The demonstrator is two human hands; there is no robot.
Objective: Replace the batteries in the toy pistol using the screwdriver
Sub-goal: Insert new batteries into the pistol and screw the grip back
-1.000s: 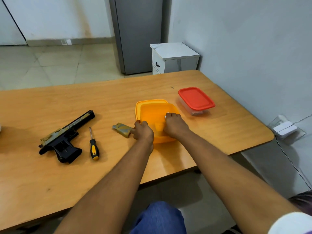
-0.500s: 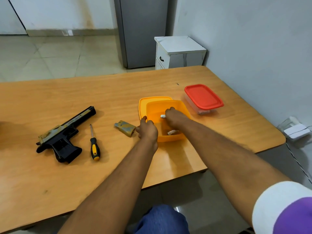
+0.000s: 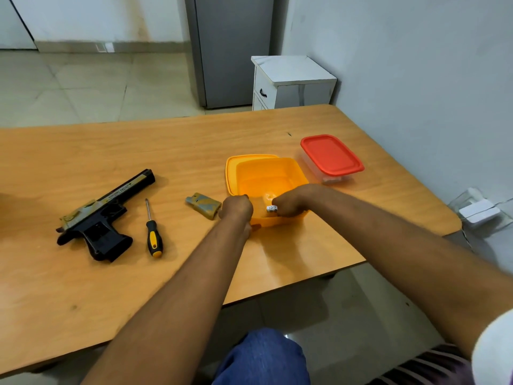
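Both hands are at the orange container (image 3: 270, 179), which sits open on the wooden table (image 3: 194, 140) with its lid (image 3: 231, 168) tucked under its far left side. The right hand (image 3: 291, 200) is inside the container at its near wall, fingers curled around small white batteries (image 3: 272, 208) whose ends poke out toward the left. The left hand (image 3: 236, 208) is curled at the container's near left corner, gripping the rim there; I cannot tell whether it holds anything else.

Just left of the container, almost touching the left hand, lies the camouflage battery cover (image 3: 202, 205), flat on the table. Farther left of the container lies the screwdriver (image 3: 153, 232), its yellow and black handle toward the near edge of the table and its shaft pointing away. Beyond that, farthest left of the container, the toy pistol (image 3: 102, 218) lies on its side, barrel pointing away and to the right, black grip toward the near edge, untouched by either hand.

Right of the orange container and a little farther back sits a clear box with a red lid (image 3: 331, 157), closed. Behind the table, past the container, stand a small white cabinet (image 3: 291, 81) and a grey fridge (image 3: 233, 48).
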